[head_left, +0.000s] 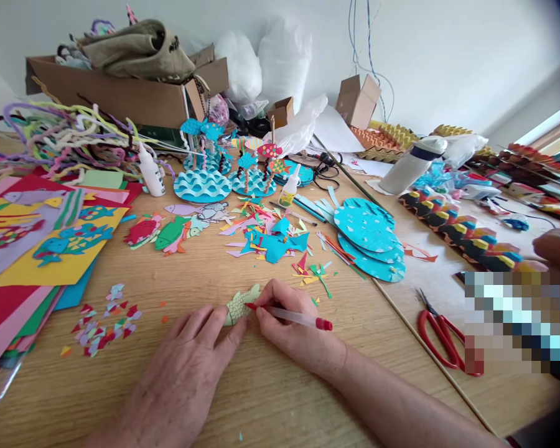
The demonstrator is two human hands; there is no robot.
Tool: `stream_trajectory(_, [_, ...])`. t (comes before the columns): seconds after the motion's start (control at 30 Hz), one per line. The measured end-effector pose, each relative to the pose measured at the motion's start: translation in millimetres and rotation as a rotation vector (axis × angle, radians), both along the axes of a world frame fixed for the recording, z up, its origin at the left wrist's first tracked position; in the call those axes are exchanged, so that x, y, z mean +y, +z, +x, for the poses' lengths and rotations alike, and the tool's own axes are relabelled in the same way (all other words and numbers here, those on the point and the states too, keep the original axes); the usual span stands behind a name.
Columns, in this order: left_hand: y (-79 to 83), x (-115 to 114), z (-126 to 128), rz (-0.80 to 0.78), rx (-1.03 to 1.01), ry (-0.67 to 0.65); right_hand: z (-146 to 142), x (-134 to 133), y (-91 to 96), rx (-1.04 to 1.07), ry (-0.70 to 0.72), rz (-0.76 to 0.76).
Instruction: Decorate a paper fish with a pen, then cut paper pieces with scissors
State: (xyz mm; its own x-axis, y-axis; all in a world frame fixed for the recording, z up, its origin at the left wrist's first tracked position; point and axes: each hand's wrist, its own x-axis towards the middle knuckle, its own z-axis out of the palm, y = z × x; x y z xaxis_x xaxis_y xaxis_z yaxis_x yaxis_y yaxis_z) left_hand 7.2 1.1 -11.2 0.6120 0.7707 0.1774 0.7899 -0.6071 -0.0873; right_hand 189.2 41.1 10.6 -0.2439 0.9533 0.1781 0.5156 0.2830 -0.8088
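Observation:
A light green paper fish [239, 306] with drawn scales lies on the wooden table. My left hand [191, 351] holds it down, with the index finger and thumb at its left and lower edges. In my right hand [287, 314] is a red pen [301, 318], gripped near its tip, which touches the fish. The fingertips of both hands cover parts of the fish's edge. Cut paper fish [170, 233] in red, green and other colours lie beyond my hands. To the left are small paper bits [105, 330].
Red-handled scissors [441, 339] and a thin stick [415, 333] lie right. Blue paper discs [371, 239], paper scraps [275, 239] and glue bottles [150, 171] stand or lie farther back. Coloured sheets [88, 249] are at left. Another person's hand [557, 246] shows at the right edge.

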Motion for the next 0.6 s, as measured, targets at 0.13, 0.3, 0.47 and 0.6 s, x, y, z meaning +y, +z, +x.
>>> stream_trajectory(0.13, [-0.4,1.2,-1.1,-0.037,-0.021,0.004,0.5,0.0,0.1,-0.017,-0.017,-0.003])
stream_trajectory(0.3, [0.2,0.6,-0.6,-0.026,0.0,0.017,1.0,-0.3,-1.9,0.003,-0.012,0.027])
stream_trajectory(0.47, [0.4,0.5,-0.4,-0.015,-0.01,0.025,0.8,-0.8,-0.8,0.015,0.011,0.014])
stream_trajectory(0.6, [-2.3,2.0,-1.2,-0.004,-0.034,0.001,2.2,-0.8,4.3,0.04,-0.002,-0.05])
